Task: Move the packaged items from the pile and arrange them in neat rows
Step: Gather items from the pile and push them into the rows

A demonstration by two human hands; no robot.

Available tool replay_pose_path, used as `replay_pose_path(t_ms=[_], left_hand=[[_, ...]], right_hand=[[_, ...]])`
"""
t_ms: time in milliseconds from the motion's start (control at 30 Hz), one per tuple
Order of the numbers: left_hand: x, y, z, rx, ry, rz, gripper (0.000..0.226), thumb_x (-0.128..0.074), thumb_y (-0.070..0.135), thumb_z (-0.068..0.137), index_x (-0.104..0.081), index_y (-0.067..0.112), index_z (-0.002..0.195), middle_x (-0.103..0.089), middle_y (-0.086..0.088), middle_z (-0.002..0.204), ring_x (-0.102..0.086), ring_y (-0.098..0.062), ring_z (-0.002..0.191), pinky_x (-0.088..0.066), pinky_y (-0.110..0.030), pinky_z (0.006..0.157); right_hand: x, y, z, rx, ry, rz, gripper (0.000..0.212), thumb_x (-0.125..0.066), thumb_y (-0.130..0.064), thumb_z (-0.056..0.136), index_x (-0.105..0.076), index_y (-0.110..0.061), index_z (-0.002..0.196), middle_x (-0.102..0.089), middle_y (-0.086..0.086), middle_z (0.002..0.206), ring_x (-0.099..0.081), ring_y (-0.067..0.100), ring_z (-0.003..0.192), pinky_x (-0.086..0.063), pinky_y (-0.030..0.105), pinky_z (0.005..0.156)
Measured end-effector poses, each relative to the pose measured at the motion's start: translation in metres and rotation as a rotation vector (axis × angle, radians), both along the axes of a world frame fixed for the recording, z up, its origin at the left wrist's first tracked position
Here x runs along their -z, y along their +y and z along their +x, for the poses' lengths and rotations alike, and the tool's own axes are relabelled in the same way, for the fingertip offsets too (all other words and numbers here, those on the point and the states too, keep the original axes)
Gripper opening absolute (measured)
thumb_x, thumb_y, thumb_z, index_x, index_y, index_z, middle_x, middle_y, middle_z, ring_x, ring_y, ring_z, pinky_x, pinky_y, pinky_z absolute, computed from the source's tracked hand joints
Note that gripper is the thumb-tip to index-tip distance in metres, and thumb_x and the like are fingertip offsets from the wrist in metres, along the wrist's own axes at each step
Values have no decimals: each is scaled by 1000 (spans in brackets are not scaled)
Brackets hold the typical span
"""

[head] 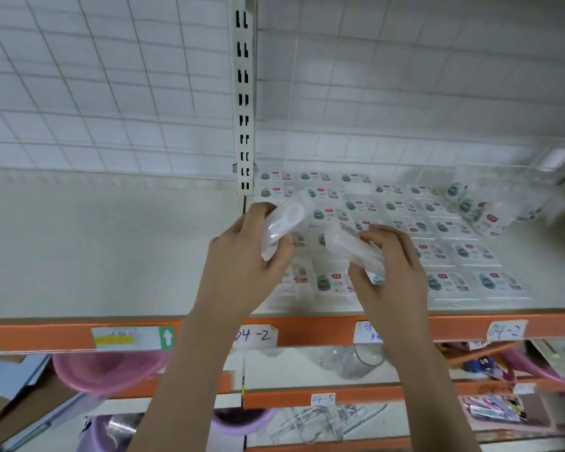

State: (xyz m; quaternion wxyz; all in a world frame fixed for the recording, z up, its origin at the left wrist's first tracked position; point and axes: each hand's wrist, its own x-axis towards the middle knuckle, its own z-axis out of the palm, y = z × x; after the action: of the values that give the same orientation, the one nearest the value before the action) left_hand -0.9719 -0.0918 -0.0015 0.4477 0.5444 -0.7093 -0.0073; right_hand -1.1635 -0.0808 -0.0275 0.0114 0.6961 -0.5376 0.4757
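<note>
White shelf [111, 256] with an orange front edge [323, 331] lies below both hands. Left hand [242, 256] grips 1 clear packet [286, 223]; right hand [390, 265] grips another [349, 246]. Beyond the fingers, packets sit in rows [437, 243]; farther right, the pile [480, 203].

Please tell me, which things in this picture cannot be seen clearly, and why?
- Head view: print on the packets in rows is too small to read.
- The pile of packets at right is blurred.
- The packets under the left hand and right hand are hidden.
- The middle paper label is partly covered by the right arm.
</note>
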Motion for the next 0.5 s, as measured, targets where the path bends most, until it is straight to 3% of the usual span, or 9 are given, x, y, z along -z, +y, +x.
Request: replay_pose_path(t_ms=[67, 133, 200, 300, 400, 500], left_hand=[[2, -2, -6, -53, -43, -61, 32, -46, 35, 74, -54, 12, 94, -49, 8, 63, -47, -17, 60, -32, -12, 53], [6, -7, -13, -50, -134, -93, 35, -48, 35, 72, -61, 12, 94, -63, 2, 77, -54, -25, 81, -40, -26, 67], [5, -13, -22, -15, -161, -90, 36, -50, 33, 71, -63, 12, 96, -62, -3, 92, -54, -27, 84, -43, -33, 71], [-2, -15, -42, 24, -96, -42, 33, -50, 28, 74, -57, 14, 103, -59, -1, 96, -57, -22, 76, -45, -26, 66], [-7, -16, -63, 85, -35, -31, 36, -56, 19, 72, -48, 22, 107, -61, 1, 99, -59, -19, 71, -46, -23, 58], [-2, -19, -74, 201, -79, -33, 34, -61, 17, 64, -55, 23, 97, -66, 6, 92, -56, -16, 92, -41, -23, 76]], right_hand=[[1, 0, -6, -8, -6, 16, 41, -64, 9, 68, -56, -7, 104, -52, 3, 106, -44, 2, 93, -30, -3, 79], [1, -1, -14, 4, -19, 29, 43, -63, 13, 66, -55, -6, 104, -51, 4, 105, -43, 0, 89, -31, -3, 77], [-1, -4, -25, 16, -49, 43, 43, -64, 13, 66, -54, -4, 104, -46, 3, 104, -39, -3, 84, -32, -4, 72], [-3, -9, -43, 40, -82, 84, 40, -66, 8, 70, -50, -3, 106, -42, 0, 102, -37, -2, 79, -35, -2, 67], [-4, -13, -63, 66, -105, 110, 37, -67, 2, 75, -50, -4, 107, -55, 5, 99, -45, 5, 81, -37, 7, 63], [-4, -19, -79, 77, -113, 74, 36, -69, 2, 73, -54, -4, 106, -61, 9, 98, -51, 13, 81, -34, 2, 66]])
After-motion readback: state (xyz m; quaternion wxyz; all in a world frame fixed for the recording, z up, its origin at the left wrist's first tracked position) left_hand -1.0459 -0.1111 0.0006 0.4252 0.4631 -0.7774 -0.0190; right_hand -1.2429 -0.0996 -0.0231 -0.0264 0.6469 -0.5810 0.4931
